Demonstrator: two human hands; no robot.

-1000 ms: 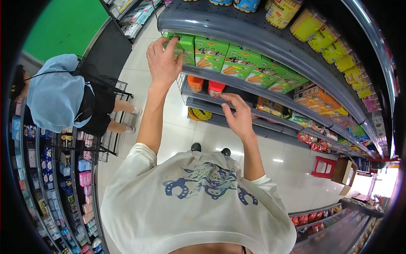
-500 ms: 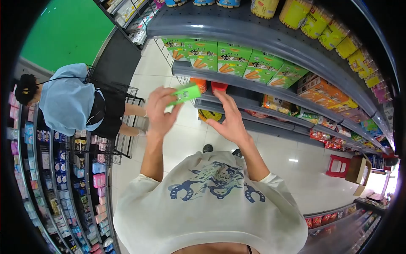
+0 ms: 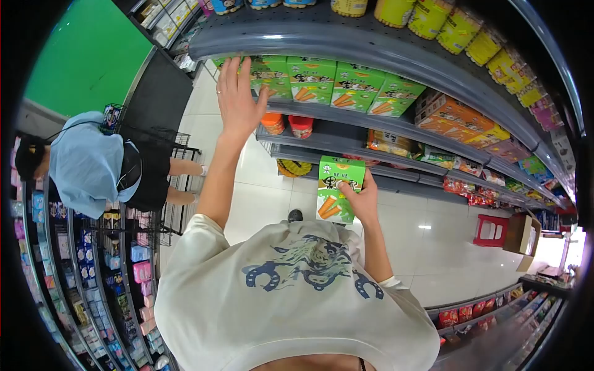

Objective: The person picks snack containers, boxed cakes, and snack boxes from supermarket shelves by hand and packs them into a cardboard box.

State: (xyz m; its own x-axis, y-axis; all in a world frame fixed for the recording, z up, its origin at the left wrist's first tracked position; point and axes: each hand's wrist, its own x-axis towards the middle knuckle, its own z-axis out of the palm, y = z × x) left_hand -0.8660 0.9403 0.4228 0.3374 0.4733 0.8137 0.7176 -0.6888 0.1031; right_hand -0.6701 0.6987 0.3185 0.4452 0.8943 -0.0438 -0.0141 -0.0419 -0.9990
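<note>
My right hand (image 3: 365,199) grips a green snack box (image 3: 331,198) in front of my chest, thumb across its front. The box stands upright, showing orange stick-shaped snacks and dark lettering. My left hand (image 3: 240,99) reaches up to the left end of the shelf row, fingers stretched out and lying over the front of the leftmost green boxes (image 3: 270,75). Whether its fingertips press on a box I cannot tell. More matching green boxes (image 3: 357,89) stand in line to the right of that hand.
Below the row are an orange jar (image 3: 273,123) and a red jar (image 3: 301,126). Orange cartons (image 3: 455,117) stand further right. A person in a blue top (image 3: 90,164) is beside a wire cart (image 3: 173,148) at left. A red stool (image 3: 490,230) stands on the floor at right.
The green box has passed from my left hand to my right hand and now faces me upright. My left hand has risen to the shelf; my right hand has lowered.
</note>
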